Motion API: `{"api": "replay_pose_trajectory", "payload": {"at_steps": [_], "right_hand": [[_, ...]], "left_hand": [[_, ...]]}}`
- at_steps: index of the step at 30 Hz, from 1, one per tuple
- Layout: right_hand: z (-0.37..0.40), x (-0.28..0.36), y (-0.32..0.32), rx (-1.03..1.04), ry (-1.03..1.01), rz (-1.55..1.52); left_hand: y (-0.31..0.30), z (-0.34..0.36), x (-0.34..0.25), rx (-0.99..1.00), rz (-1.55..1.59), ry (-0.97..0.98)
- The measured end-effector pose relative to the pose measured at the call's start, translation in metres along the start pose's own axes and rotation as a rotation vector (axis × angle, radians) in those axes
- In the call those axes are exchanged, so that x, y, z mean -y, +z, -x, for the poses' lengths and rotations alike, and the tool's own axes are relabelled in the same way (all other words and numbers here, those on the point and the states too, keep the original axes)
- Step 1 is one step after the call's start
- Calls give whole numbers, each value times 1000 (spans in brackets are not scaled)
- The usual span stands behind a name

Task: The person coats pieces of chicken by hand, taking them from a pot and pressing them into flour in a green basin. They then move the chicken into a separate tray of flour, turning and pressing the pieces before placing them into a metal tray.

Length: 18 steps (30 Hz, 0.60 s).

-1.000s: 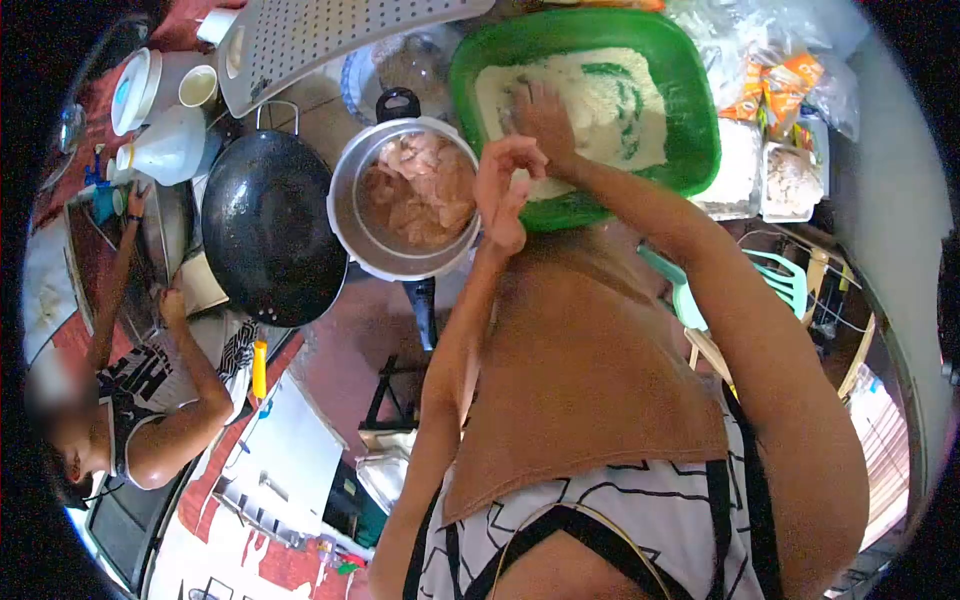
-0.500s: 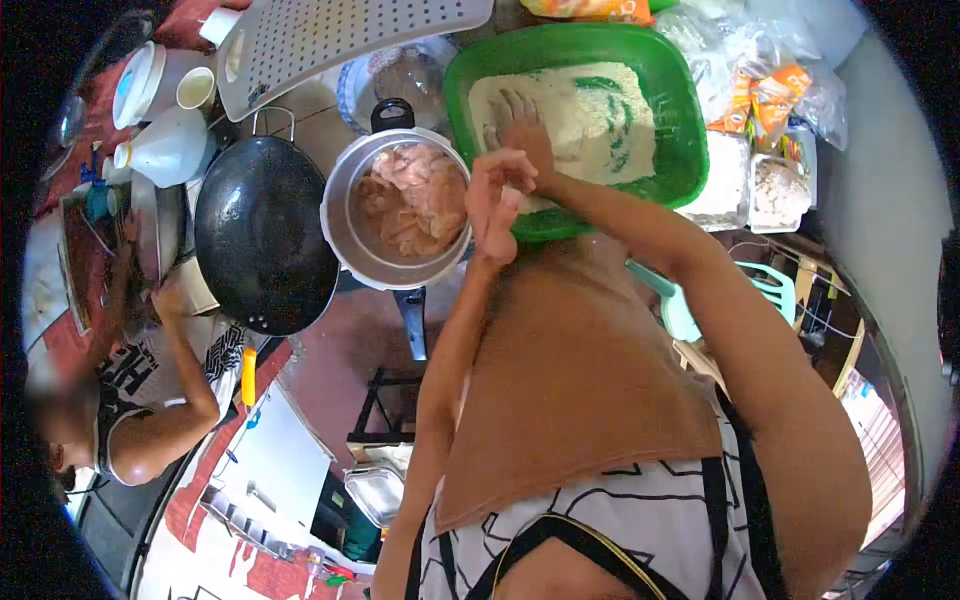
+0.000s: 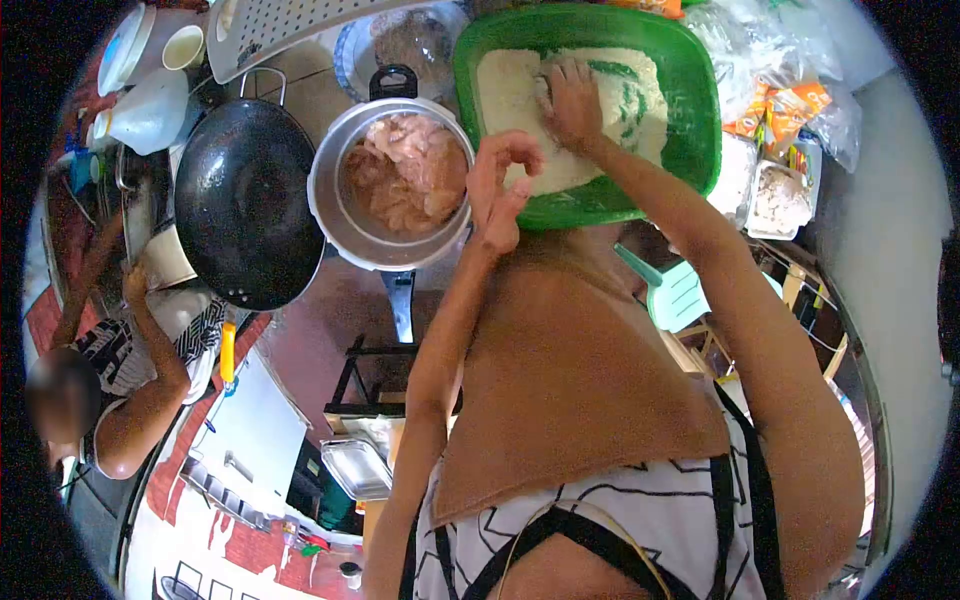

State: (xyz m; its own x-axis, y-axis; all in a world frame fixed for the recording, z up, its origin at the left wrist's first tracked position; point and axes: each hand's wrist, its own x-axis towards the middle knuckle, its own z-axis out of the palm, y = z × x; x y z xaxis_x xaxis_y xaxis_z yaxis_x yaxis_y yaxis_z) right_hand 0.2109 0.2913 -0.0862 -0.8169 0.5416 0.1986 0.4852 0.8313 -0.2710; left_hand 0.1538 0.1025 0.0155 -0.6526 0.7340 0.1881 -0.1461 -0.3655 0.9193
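Note:
A green plastic basin (image 3: 705, 130) holds a layer of pale flour (image 3: 515, 105), with green streaks of the bottom showing through on the right. My right hand (image 3: 573, 105) lies in the flour, fingers spread and whitened at the tips. Over the basin's near left edge is my left hand (image 3: 497, 192), its fingers loosely bent and thumb apart, with nothing in it. Just left of that hand stands a metal pot (image 3: 330, 215) with a black handle, holding raw, pinkish chicken pieces (image 3: 410, 175) in some liquid.
A black wok (image 3: 245, 200) stands left of the pot. Behind are a grey perforated tray (image 3: 300, 35) and a clear-covered bowl (image 3: 410, 45). Plastic bags (image 3: 735, 65) and a white-filled container (image 3: 780, 200) sit right. Another person (image 3: 145, 400) works at far left.
My right hand has shifted rightward through the flour. My left hand keeps its bent shape beside the pot. The whole view has shifted slightly.

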Motion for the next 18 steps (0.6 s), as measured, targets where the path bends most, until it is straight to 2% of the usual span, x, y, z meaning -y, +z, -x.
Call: {"api": "replay_pose_trajectory", "payload": {"at_steps": [1, 2, 5, 7, 10, 14, 17, 18], "right_hand": [[-6, -3, 1, -110, -24, 56], [-14, -7, 0, -129, -37, 68], [-16, 0, 1, -103, -70, 74], [-18, 13, -7, 36, 74, 61], [-6, 22, 1, 8, 133, 180], [-1, 19, 10, -31, 105, 136], [4, 18, 0, 54, 141, 32], [5, 13, 5, 4, 136, 12]], "left_hand": [[1, 2, 0, 2, 8, 13], [0, 0, 1, 12, 21, 2], [-1, 1, -4, 22, 30, -28], [0, 3, -3, 32, 40, -43], [-4, 5, 0, 31, 1, -52], [-5, 4, -1, 37, 22, -49], [-4, 2, -4, 43, 36, -58], [-3, 0, -5, 57, 28, -66]]}}
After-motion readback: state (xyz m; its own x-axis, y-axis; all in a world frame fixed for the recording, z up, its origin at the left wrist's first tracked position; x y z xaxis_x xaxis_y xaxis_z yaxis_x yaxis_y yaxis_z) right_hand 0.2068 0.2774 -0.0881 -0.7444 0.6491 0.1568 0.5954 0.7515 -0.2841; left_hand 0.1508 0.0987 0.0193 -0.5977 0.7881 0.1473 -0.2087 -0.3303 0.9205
